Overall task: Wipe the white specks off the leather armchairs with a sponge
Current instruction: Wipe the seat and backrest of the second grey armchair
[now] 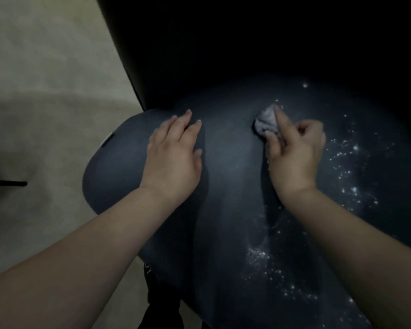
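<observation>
Looking down from the head camera, no container was in view; the dark leather armchair seat itself carried the white specks, scattered thickly over its right side and toward the near right edge, with a few near the back. The left hand lay flat on the left part of the seat, palm down, fingers straight and slightly spread, pointing away from the person and holding nothing. The right hand pressed a small pale sponge onto the seat near its middle, index finger stretched along the sponge's right edge, thumb at its near edge, remaining fingers curled. The crumpled sponge's long axis could not be told. Beige floor lay left of the chair.
</observation>
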Tool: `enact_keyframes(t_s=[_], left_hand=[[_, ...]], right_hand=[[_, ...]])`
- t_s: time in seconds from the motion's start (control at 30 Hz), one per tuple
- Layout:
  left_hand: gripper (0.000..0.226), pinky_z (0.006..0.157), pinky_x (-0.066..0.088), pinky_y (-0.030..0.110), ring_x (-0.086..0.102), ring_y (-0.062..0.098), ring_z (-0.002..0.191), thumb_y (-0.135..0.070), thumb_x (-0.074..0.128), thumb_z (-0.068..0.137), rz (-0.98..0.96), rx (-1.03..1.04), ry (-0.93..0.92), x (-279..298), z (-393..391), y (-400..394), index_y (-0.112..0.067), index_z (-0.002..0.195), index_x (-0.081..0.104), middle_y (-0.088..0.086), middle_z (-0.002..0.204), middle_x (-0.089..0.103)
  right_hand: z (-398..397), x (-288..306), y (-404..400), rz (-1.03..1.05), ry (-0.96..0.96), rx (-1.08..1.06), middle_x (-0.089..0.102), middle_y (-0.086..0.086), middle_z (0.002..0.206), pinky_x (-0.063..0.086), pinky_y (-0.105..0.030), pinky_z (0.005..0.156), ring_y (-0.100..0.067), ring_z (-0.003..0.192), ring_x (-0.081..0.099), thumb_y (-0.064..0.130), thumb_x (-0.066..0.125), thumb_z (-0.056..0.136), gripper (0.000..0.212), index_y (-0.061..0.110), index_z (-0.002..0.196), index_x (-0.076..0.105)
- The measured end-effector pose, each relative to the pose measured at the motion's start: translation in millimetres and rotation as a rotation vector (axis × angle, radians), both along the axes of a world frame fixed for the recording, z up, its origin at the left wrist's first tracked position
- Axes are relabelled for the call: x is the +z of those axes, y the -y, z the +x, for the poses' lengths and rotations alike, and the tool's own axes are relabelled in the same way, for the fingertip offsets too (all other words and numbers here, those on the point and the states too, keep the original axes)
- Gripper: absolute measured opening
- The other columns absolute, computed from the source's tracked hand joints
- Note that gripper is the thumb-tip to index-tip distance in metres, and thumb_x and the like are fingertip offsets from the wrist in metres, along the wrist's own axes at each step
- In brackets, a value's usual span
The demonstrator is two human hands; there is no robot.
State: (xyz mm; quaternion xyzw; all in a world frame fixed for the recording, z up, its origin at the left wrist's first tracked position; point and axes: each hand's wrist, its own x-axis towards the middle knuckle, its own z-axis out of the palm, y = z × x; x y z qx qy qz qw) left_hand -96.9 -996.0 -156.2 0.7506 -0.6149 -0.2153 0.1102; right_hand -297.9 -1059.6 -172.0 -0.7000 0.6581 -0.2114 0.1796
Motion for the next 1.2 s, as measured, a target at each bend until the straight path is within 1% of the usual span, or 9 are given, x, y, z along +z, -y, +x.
enact_keyframes(t_s=[0.17, 0.37, 0.5, 0.63, 0.7, 0.8, 0.9, 1.03, 1.2], left_hand=[[0.053, 0.116, 0.021, 0.046, 0.025, 0.025, 0.141, -0.021, 0.056, 0.092, -0.023, -0.023, -0.046, 2.5, -18.5, 23.6, -0.013, 0.142, 0.043, 0.005, 0.153, 0.033], [0.052, 0.116, 0.019, 0.045, 0.023, 0.023, 0.142, -0.023, 0.054, 0.094, 0.012, -0.04, -0.043, -1.2, -27.4, 37.9, -0.016, 0.144, 0.041, 0.002, 0.155, 0.03], [0.053, 0.116, 0.017, 0.044, 0.02, 0.022, 0.142, -0.024, 0.053, 0.094, 0.031, -0.031, -0.039, -4.5, -31.3, 43.0, -0.018, 0.145, 0.038, 0.0, 0.156, 0.027], [0.053, 0.116, 0.018, 0.047, 0.02, 0.023, 0.142, -0.024, 0.05, 0.095, 0.036, -0.024, -0.02, -5.9, -37.0, 46.0, -0.018, 0.146, 0.037, 0.0, 0.156, 0.026], [0.053, 0.116, 0.019, 0.048, 0.019, 0.023, 0.142, -0.024, 0.049, 0.095, 0.039, -0.027, -0.017, -6.5, -38.0, 47.2, -0.019, 0.146, 0.036, -0.001, 0.157, 0.025], [0.053, 0.116, 0.018, 0.048, 0.019, 0.023, 0.142, -0.025, 0.048, 0.096, 0.033, -0.039, -0.005, -8.0, -37.7, 46.9, -0.018, 0.146, 0.036, 0.0, 0.157, 0.026], [0.052, 0.116, 0.019, 0.047, 0.021, 0.024, 0.142, -0.024, 0.048, 0.096, 0.017, -0.043, 0.002, -9.3, -37.9, 46.1, -0.017, 0.146, 0.037, 0.001, 0.156, 0.028], [0.052, 0.116, 0.019, 0.047, 0.023, 0.024, 0.141, -0.023, 0.049, 0.095, -0.003, -0.041, 0.018, -11.3, -39.6, 45.6, -0.016, 0.145, 0.038, 0.002, 0.154, 0.031], [0.052, 0.116, 0.02, 0.048, 0.025, 0.026, 0.14, -0.021, 0.05, 0.093, -0.022, -0.025, 0.021, -12.5, -42.2, 45.3, -0.015, 0.144, 0.04, 0.004, 0.153, 0.033]], right_hand=[[-11.7, 3.1, 3.2, 0.017, 0.082, 0.066, 0.04, -0.002, 0.101, 0.042, -0.05, 0.095, -0.023, 0.099, 0.042, 0.023, 0.064, 0.09, 0.036, 0.033, 0.125, 0.062], [-27.4, 10.3, 24.4, -0.038, 0.01, 0.075, 0.036, 0.001, 0.099, 0.042, -0.049, 0.095, -0.017, 0.095, 0.04, 0.015, 0.074, 0.08, 0.066, 0.024, 0.14, 0.047], [-31.9, 13.1, 28.5, -0.044, -0.138, 0.131, 0.037, 0.0, 0.093, 0.032, -0.037, 0.084, -0.024, 0.089, 0.045, 0.026, 0.078, 0.076, 0.056, 0.021, 0.128, 0.06], [-31.6, 12.8, 11.4, -0.084, -0.092, 0.162, 0.045, -0.011, 0.103, 0.041, -0.041, 0.085, -0.024, 0.094, 0.04, 0.039, 0.069, 0.082, 0.048, 0.027, 0.128, 0.061], [-30.4, 9.9, 4.5, -0.09, -0.063, 0.18, 0.05, -0.014, 0.11, 0.043, -0.046, 0.088, -0.028, 0.099, 0.047, 0.032, 0.066, 0.086, 0.044, 0.029, 0.129, 0.059], [-28.2, 5.8, 4.9, -0.113, -0.076, 0.245, 0.058, -0.014, 0.099, 0.041, -0.044, 0.082, -0.032, 0.09, 0.054, 0.015, 0.071, 0.084, 0.047, 0.024, 0.128, 0.061], [-33.9, 5.6, 36.4, -0.094, -0.013, 0.154, 0.054, -0.019, 0.099, 0.047, -0.051, 0.082, -0.037, 0.09, 0.052, 0.0, 0.066, 0.08, 0.057, 0.019, 0.133, 0.057], [-31.5, 3.1, 77.8, -0.026, 0.037, 0.003, 0.049, -0.015, 0.109, 0.046, -0.049, 0.091, -0.032, 0.1, 0.05, 0.018, 0.061, 0.09, 0.046, 0.028, 0.134, 0.055], [-30.7, 7.6, 28.4, -0.075, -0.043, 0.269, 0.054, -0.016, 0.103, 0.048, -0.051, 0.078, -0.036, 0.091, 0.052, 0.013, 0.071, 0.082, 0.037, 0.026, 0.116, 0.069]])
